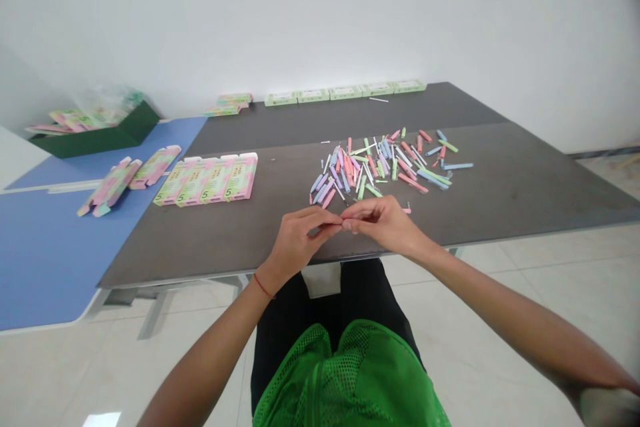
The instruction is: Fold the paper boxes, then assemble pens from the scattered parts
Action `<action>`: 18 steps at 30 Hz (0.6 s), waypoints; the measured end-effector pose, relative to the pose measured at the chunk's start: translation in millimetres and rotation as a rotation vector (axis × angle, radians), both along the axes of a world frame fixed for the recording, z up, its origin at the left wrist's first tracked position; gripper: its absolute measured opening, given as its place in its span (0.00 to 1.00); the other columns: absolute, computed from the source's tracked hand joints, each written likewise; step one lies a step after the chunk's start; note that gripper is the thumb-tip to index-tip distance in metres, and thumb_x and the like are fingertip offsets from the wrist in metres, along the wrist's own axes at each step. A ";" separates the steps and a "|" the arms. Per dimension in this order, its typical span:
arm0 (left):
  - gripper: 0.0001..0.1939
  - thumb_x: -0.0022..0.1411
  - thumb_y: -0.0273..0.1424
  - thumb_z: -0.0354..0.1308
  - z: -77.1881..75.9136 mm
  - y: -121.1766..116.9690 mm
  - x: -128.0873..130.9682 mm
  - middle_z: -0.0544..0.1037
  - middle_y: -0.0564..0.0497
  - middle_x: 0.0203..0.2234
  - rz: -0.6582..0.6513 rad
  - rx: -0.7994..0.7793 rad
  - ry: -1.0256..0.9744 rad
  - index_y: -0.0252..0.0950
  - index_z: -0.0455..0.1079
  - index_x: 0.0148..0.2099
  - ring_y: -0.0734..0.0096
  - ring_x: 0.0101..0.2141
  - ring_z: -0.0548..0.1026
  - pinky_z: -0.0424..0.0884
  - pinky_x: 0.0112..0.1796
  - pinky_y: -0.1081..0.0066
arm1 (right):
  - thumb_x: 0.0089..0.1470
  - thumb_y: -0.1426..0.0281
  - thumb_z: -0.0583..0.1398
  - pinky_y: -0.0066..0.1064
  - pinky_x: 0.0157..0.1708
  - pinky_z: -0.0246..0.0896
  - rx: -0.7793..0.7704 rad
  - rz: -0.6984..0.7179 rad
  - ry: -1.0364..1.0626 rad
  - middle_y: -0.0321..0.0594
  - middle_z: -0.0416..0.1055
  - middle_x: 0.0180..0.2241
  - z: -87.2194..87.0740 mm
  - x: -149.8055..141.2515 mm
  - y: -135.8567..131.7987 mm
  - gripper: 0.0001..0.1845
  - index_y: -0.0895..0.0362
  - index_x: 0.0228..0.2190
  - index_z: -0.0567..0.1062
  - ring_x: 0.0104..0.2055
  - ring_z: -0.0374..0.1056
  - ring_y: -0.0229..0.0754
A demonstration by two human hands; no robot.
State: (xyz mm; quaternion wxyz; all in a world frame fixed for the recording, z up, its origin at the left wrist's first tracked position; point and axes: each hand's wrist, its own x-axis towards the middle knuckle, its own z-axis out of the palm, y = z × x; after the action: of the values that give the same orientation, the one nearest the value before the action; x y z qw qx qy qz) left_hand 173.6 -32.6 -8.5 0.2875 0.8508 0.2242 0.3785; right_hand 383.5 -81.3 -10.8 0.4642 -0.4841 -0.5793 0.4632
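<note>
My left hand and my right hand meet fingertip to fingertip above the near edge of the dark table. Both are closed in a pinch, and whatever sits between the fingertips is too small and hidden to name. Just beyond them lies a loose pile of small pastel plastic sticks and caps in pink, blue, green and purple, mixed with thin white sticks. A few pieces are right behind my fingers.
Four-sided pastel boxes marked "5" lie in a row at left. Flattened or open cartons rest on the blue table. A dark green bin holds more packaging. Several green boxes line the wall.
</note>
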 end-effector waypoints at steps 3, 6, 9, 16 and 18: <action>0.07 0.68 0.35 0.64 3.0 3.3 0.6 0.83 0.48 0.35 -0.015 -0.047 -0.011 0.38 0.81 0.41 0.67 0.35 0.80 0.76 0.40 0.69 | 0.48 0.58 0.72 0.30 0.28 0.65 -0.073 0.045 0.062 0.41 0.81 0.27 -1.0 -0.7 0.7 0.16 0.58 0.33 0.86 0.27 0.70 0.38; 0.07 0.67 0.36 0.65 5.0 4.2 0.7 0.83 0.48 0.34 -0.016 -0.100 0.001 0.39 0.81 0.40 0.67 0.34 0.80 0.75 0.38 0.69 | 0.47 0.58 0.73 0.27 0.24 0.59 -0.119 0.045 0.077 0.38 0.78 0.24 -2.8 -1.2 1.8 0.16 0.58 0.31 0.86 0.24 0.65 0.35; 0.05 0.66 0.34 0.66 6.9 2.7 -0.2 0.83 0.49 0.34 -0.012 -0.116 -0.001 0.39 0.81 0.40 0.68 0.35 0.79 0.75 0.39 0.69 | 0.47 0.58 0.73 0.26 0.22 0.56 -0.165 0.047 0.133 0.38 0.77 0.24 -5.2 -2.3 2.2 0.16 0.58 0.30 0.86 0.24 0.63 0.34; 0.20 0.61 0.35 0.70 8.7 11.9 -12.2 0.81 0.46 0.44 -0.092 -0.333 0.003 0.40 0.77 0.55 0.66 0.41 0.80 0.78 0.42 0.69 | 0.42 0.58 0.75 0.26 0.21 0.56 -0.166 -0.017 0.176 0.38 0.77 0.24 -1.8 -2.1 -0.6 0.16 0.58 0.28 0.85 0.23 0.64 0.34; 0.25 0.63 0.38 0.68 5.0 21.9 -16.1 0.80 0.44 0.46 -0.082 -0.379 -0.010 0.39 0.72 0.60 0.65 0.42 0.80 0.79 0.42 0.69 | 0.42 0.59 0.74 0.27 0.23 0.59 -0.116 -0.060 0.137 0.38 0.78 0.24 -0.3 0.4 -2.0 0.15 0.57 0.28 0.85 0.24 0.66 0.35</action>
State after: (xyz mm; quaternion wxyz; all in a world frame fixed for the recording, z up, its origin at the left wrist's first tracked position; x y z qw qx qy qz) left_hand 157.5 -10.8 -3.6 0.4588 0.7881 0.2552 0.3215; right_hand 383.9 -83.3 -11.1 0.4876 -0.4944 -0.5036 0.5140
